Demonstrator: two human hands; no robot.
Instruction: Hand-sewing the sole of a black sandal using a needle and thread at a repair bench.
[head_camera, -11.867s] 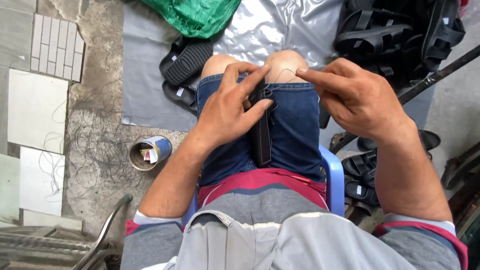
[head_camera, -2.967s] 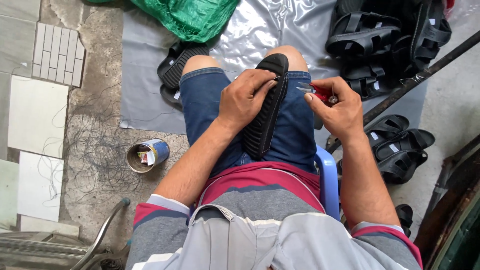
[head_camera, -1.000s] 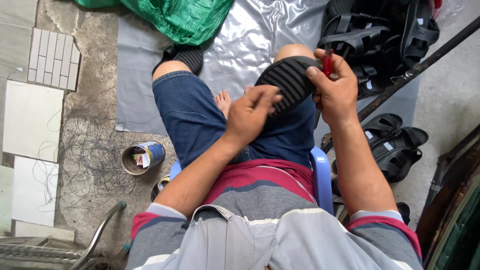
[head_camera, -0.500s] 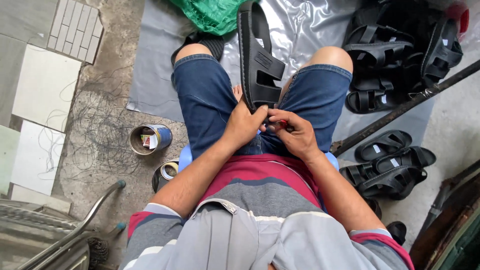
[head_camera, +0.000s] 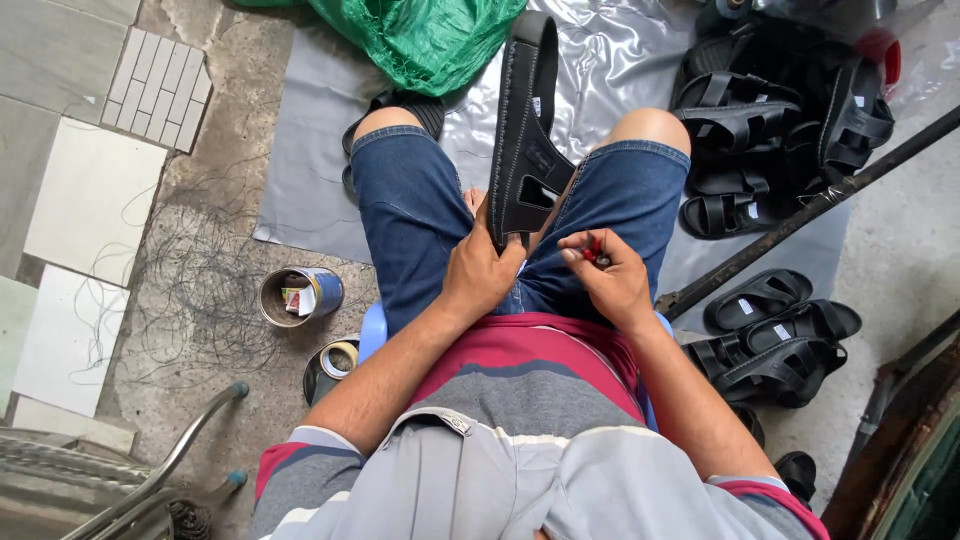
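Sandal (head_camera: 527, 150) now upright btwn knees, prev. flat on thigh

Black sandal (head_camera: 525, 140) at upper centre; blue denim shorts (head_camera: 420, 225) — mid-frame. Green mesh bag (head_camera: 425, 35) at the top, silver-grey sheet (head_camera: 620, 70) beside it. Shirt (head_camera: 530, 440), lower centre — grey with maroon stripes.

The left hand (head_camera: 483, 272) lay between the knees, fingers curled closed in a grip, forearm running down toward the body. The right hand (head_camera: 606, 275) sat just beside it, thumb and forefinger pinched together, wrist bent slightly inward.
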